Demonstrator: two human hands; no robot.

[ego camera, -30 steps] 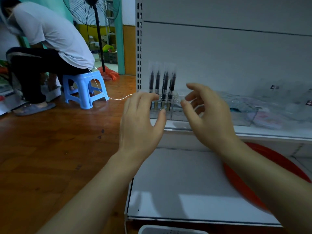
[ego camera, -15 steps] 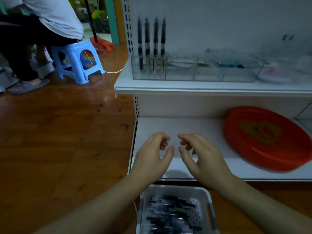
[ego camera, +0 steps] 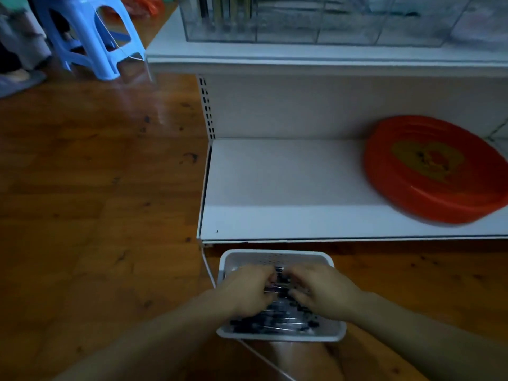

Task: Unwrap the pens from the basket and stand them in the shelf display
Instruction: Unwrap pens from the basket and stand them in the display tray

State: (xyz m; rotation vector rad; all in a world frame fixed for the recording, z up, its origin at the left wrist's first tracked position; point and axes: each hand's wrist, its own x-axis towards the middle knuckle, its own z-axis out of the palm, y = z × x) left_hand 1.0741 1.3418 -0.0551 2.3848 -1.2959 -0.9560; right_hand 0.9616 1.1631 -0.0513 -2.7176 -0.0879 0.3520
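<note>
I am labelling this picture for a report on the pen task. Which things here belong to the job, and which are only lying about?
Belong to the job:
- white basket
- wrapped pens in it
- left hand and right hand, both down among the pens
- clear display on the upper shelf

Only lying about:
- red tray
- blue stool
- white cable

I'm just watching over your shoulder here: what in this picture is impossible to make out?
All from the head view:
- Whether the left hand or right hand grips a wrapped pen: curled fingers hide their tips.
- How many wrapped black pens lie in the white perforated plastic basket: hands cover most, and it is dim.
- The pens standing in the clear acrylic shelf display: cut off by the top edge, blurred.
- The motif on the red oval tray: too blurred.
</note>
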